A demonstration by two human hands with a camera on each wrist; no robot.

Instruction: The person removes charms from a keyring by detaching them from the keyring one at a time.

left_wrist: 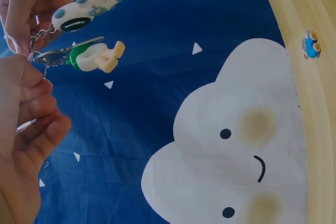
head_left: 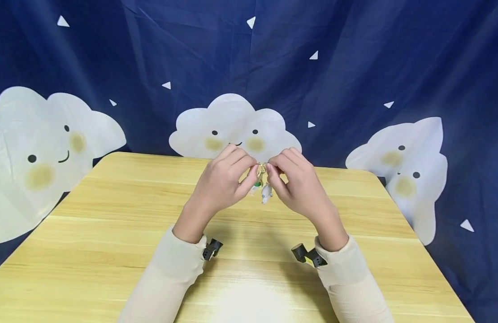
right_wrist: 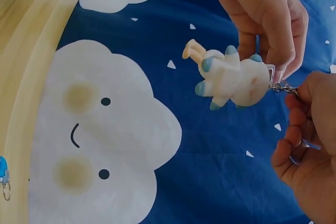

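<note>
Above the table's far half, both hands pinch a small metal key ring between thumb and fingertips. My left hand [head_left: 226,181] grips it from the left, my right hand [head_left: 299,184] from the right, tips almost meeting. From it hang a white figure charm [left_wrist: 86,11] with blue-green spots on a short chain [right_wrist: 283,86], a flat metal key [left_wrist: 79,48], and a second figure charm [left_wrist: 97,57] in green and white with peach legs. In the head view the charms dangle between the hands; much of the ring is hidden by fingers.
The wooden table [head_left: 123,224] spreads beneath the arms. A small blue figure keychain [left_wrist: 312,45] lies on it, also visible at the edge of the right wrist view. Behind stands a dark blue curtain [head_left: 216,49] with smiling white clouds. Small black cameras [head_left: 212,249] sit at both wrists.
</note>
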